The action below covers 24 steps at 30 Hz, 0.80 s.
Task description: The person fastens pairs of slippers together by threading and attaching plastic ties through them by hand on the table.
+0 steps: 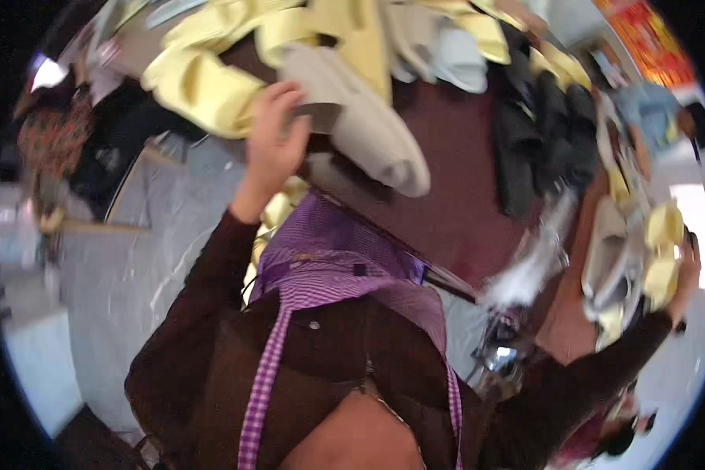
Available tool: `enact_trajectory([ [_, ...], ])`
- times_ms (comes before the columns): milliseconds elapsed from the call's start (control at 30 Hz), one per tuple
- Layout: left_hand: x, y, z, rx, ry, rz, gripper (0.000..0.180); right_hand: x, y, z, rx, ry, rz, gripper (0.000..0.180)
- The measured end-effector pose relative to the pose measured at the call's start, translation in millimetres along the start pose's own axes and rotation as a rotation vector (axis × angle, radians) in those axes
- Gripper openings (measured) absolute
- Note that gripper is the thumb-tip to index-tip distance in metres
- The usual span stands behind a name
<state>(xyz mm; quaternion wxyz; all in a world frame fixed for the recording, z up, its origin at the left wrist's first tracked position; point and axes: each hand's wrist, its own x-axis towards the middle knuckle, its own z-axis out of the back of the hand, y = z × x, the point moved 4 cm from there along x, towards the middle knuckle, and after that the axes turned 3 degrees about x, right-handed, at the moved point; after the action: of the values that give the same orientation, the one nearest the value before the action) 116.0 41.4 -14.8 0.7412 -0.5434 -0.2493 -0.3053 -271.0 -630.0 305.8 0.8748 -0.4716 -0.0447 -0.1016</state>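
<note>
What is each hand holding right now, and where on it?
Left hand grips the beige shoe upper at its near edge. Right hand holds a stack of pale yellow and grey shoe pieces from its far side; exact grip blurred.

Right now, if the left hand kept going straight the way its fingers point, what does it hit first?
The left hand points up toward the table. Its fingers already seem to rest on the beige shoe piece, so that comes first, with the yellow pieces just beside. The blur leaves depth uncertain.
</note>
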Motion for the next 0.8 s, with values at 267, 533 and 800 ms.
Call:
enact_trajectory([
  [267,-23.2,12.9,16.1,0.109,0.047,0.126,0.051,106.2,415.4,160.4,1.578,0.191,0.030,0.044],
  [533,-21.0,39.3,13.1,0.072,0.140,0.253,0.078,111.7,575.0,229.0,2.114,0.207,0.154,0.076],
  [800,-27.9,28.8,-4.8,-0.344,0.003,0.422,0.081,87.9,581.4,237.0,1.974,-0.056,0.015,0.064],
])
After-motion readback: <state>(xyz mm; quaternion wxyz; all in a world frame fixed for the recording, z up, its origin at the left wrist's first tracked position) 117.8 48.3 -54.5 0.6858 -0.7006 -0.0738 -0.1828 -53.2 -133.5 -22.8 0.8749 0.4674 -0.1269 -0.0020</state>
